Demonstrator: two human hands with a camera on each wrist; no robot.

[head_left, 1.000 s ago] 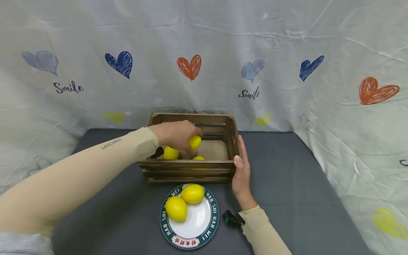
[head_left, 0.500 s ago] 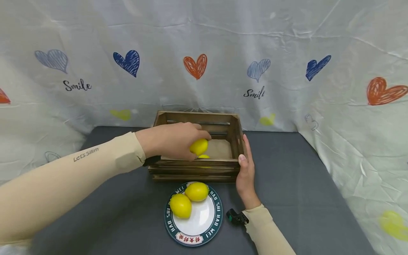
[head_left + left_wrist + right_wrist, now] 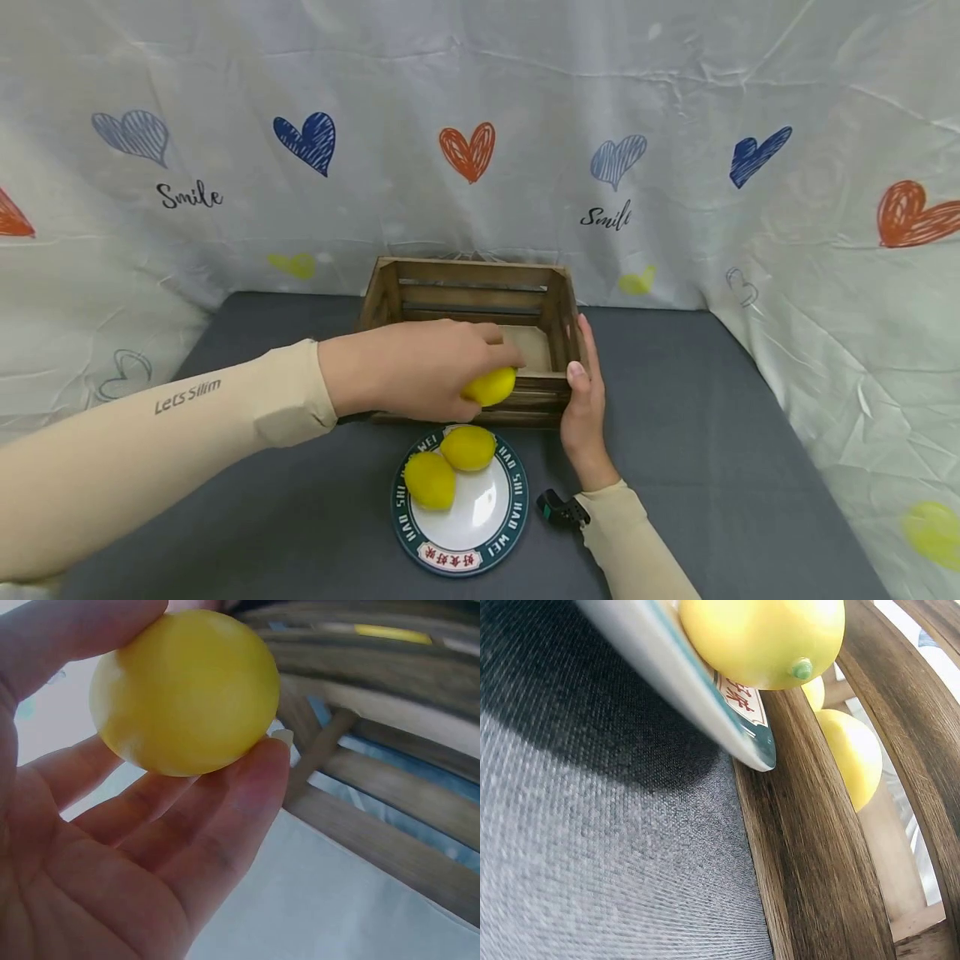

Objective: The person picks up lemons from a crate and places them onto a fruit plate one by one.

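My left hand point(image 3: 420, 367) holds a yellow lemon point(image 3: 490, 387) over the front edge of the wooden crate point(image 3: 540, 400). In the left wrist view, the thumb and fingers pinch this lemon point(image 3: 187, 694). Two more lemons lie on the round plate point(image 3: 480, 521), which has a white middle and a green lettered rim, in front of the crate. My right hand point(image 3: 585, 408) rests against the crate's right side, fingers extended along the outside and thumb at the front corner. Through the slats, the right wrist view shows lemons point(image 3: 851, 757) inside the crate.
A dark grey cloth point(image 3: 675, 467) covers the table. White fabric point(image 3: 540, 67) printed with hearts hangs behind and at the sides. A black band point(image 3: 562, 508) sits at the right wrist.
My left hand has lifted a lemon from inside the crate and brought it forward over the front edge, toward the plate. The right hand stays at the crate's side.
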